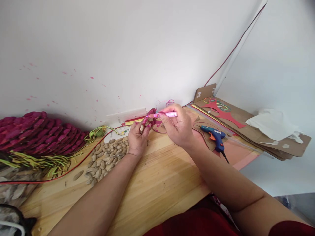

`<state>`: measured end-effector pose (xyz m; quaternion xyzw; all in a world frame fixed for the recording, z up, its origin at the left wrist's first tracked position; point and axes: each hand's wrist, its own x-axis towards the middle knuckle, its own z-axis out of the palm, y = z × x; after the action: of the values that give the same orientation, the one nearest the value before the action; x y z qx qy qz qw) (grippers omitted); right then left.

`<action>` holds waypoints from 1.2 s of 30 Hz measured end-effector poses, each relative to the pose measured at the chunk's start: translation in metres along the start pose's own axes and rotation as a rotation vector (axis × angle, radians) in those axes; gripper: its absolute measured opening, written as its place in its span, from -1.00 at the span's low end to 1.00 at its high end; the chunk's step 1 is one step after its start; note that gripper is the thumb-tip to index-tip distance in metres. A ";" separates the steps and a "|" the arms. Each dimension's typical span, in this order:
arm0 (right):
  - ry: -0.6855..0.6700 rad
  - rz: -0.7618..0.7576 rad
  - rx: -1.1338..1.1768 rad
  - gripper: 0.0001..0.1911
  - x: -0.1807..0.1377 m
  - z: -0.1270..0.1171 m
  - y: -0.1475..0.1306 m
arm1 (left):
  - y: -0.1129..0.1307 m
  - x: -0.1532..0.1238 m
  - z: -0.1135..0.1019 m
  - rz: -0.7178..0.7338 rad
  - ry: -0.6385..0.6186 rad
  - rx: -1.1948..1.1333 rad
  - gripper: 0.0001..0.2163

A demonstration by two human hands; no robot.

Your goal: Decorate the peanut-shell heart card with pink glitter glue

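Note:
My left hand [137, 137] is closed around a piece covered with peanut shells [148, 123], partly magenta and partly bare tan. Its far side is hidden by my fingers. My right hand [179, 127] pinches a slim paintbrush [171, 114] with a pale pink handle. The brush's magenta-smeared end points left and meets the shell piece, or lies just over it. Loose peanuts [105, 159] are spread on the wooden table [152, 183] beside my left wrist. Behind my hands, a round paint-stained piece [159, 127] is partly covered.
Magenta shell-covered discs [36, 134] are stacked at left, near yellow-green yarn [54, 164]. A red-black cord [81, 164] crosses the table. At right lie a blue glue gun [216, 137], red paper cutouts [226, 114], cardboard [290, 144] and a white plastic bag [268, 123].

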<state>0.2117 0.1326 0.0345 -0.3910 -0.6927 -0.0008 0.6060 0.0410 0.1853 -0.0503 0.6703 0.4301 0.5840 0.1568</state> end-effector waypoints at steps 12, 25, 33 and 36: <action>-0.045 -0.108 -0.057 -0.94 -0.002 0.002 -0.007 | 0.002 0.001 0.000 0.023 0.013 -0.014 -0.90; -0.077 -0.114 -0.074 -0.92 -0.003 0.002 -0.010 | 0.006 0.002 0.000 0.001 0.027 0.002 -0.84; 0.026 -0.049 0.001 -0.91 -0.001 0.001 0.002 | 0.003 -0.001 0.001 -0.005 -0.002 -0.068 -0.87; -0.007 -0.052 0.018 -0.91 -0.002 0.002 0.001 | 0.003 -0.001 0.001 -0.004 -0.009 -0.102 -0.85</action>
<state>0.2105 0.1330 0.0321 -0.3676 -0.7048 -0.0088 0.6067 0.0435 0.1832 -0.0493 0.6634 0.4003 0.6018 0.1937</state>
